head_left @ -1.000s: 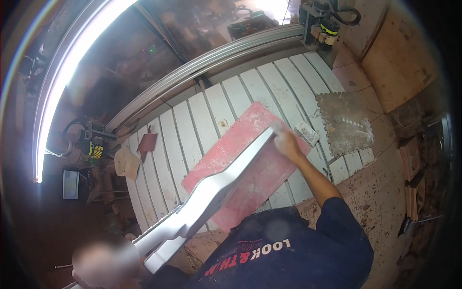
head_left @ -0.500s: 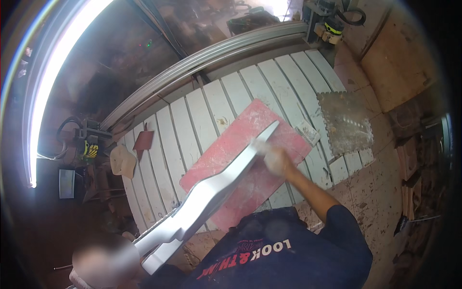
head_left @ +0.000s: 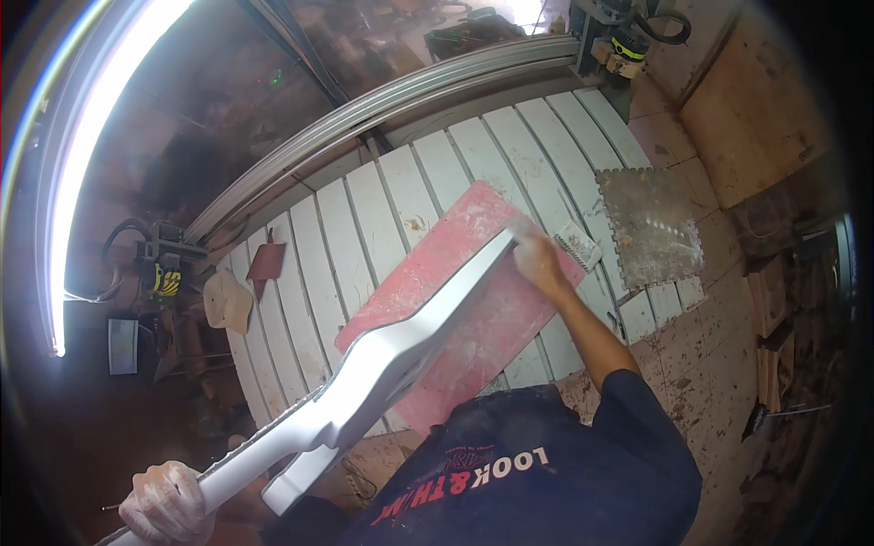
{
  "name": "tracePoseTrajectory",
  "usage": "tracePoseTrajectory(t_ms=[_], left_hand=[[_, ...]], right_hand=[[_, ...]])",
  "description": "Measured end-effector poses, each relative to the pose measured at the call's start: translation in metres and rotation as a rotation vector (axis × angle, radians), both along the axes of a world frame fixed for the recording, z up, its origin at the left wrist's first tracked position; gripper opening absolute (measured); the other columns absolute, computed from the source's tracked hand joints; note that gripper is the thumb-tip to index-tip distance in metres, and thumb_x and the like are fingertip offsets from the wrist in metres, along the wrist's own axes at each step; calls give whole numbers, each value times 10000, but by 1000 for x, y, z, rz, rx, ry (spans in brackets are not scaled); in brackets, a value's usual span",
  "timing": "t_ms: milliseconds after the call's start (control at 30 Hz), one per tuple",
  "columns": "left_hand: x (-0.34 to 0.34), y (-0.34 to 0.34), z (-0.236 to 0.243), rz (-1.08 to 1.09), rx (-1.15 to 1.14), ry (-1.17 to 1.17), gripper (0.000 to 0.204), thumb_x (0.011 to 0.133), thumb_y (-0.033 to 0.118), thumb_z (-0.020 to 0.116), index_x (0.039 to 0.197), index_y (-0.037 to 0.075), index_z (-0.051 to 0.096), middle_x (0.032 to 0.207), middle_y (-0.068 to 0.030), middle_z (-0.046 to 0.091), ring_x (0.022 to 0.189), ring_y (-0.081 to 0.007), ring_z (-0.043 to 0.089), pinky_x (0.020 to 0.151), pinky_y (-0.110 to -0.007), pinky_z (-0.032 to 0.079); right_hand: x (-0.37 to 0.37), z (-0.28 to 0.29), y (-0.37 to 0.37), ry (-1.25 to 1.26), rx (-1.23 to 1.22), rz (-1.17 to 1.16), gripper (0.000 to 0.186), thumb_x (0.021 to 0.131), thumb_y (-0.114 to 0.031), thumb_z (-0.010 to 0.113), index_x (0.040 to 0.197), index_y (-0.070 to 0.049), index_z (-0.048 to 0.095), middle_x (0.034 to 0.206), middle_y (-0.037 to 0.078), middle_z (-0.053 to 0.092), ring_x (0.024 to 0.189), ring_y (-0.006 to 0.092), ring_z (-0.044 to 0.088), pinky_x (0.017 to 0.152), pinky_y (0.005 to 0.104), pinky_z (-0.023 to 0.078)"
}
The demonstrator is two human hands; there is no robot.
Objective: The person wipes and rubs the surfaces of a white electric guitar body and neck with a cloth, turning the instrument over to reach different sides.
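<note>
A long, smooth white piece [head_left: 391, 341], curved and stepped like a carved furniture leg, slants across the view from lower left to its narrow tip at the upper right. My left hand [head_left: 168, 505], dusted white, wraps its fingers round the lower left end. At the narrow tip is my right hand [head_left: 537, 259], rounded and closed against it. Motion blurs those fingers, and whatever they hold is hidden. Beneath the far part of the piece lies a dusty red board [head_left: 473, 341], set at an angle on the slatted white table [head_left: 319, 246].
A brush-like block [head_left: 579, 247] sits by the board's right corner, near a grey mat [head_left: 648, 227] with toothed edges. Toward the left are a reddish-brown sheet [head_left: 266, 262] and a beige cap [head_left: 227, 302]. A metal rail [head_left: 382, 100] runs along the table's far side.
My right hand has moved up and right along the piece to its tip. The left hand, blurred before, now shows clearly round the lower end.
</note>
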State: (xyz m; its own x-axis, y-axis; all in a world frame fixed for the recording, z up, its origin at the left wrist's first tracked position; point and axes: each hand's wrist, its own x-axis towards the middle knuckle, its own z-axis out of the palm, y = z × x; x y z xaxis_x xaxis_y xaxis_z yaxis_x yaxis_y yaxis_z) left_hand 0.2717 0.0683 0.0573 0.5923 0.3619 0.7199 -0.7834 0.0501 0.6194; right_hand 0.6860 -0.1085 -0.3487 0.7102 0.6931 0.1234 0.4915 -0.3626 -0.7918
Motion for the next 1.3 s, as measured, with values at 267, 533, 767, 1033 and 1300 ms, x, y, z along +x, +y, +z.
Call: tracePoseTrajectory(t_ms=[267, 533, 767, 1033, 1300], left_hand=[[-5, -8, -1, 35, 32, 16, 267, 726, 53, 767, 674, 140, 520, 543, 17, 592, 478, -56, 582, 513, -196, 492], [-9, -18, -3, 18, 33, -8, 277, 721, 70, 794, 687, 138, 528, 543, 18, 591, 483, -51, 584, 521, -179, 486], [-10, -24, -5, 16, 26, -28, 257, 717, 72, 778, 688, 133, 531, 548, 22, 589, 474, -46, 572, 523, -172, 484], [-7, -22, -2, -48, 37, 10, 266, 704, 78, 790, 684, 138, 531, 553, 26, 593, 478, -43, 572, 528, -185, 494], [-10, -29, -6, 23, 81, -12, 279, 740, 115, 807, 691, 143, 534, 566, 31, 598, 490, -40, 578, 548, -186, 491]], right_hand=[[-3, -10, -2, -15, 206, 47, 475, 818, 81, 466, 1237, -10, 670, 1268, 221, 659, 1225, 332, 622, 1084, 396, 471], [-69, 42, -5, -10, 422, 336, 452, 786, 83, 488, 1195, 33, 675, 1275, 218, 660, 1205, 345, 631, 1074, 389, 475], [-82, 60, -1, 14, 227, 148, 449, 804, 81, 504, 1217, 28, 671, 1273, 255, 643, 1229, 349, 615, 1077, 386, 470], [-20, 11, 2, 40, 24, 13, 458, 836, 85, 464, 1236, 5, 670, 1278, 237, 649, 1233, 335, 618, 1091, 380, 466], [-22, 15, 1, 88, 307, 230, 494, 821, 117, 430, 1253, 26, 652, 1293, 238, 642, 1267, 328, 597, 1123, 394, 435]])
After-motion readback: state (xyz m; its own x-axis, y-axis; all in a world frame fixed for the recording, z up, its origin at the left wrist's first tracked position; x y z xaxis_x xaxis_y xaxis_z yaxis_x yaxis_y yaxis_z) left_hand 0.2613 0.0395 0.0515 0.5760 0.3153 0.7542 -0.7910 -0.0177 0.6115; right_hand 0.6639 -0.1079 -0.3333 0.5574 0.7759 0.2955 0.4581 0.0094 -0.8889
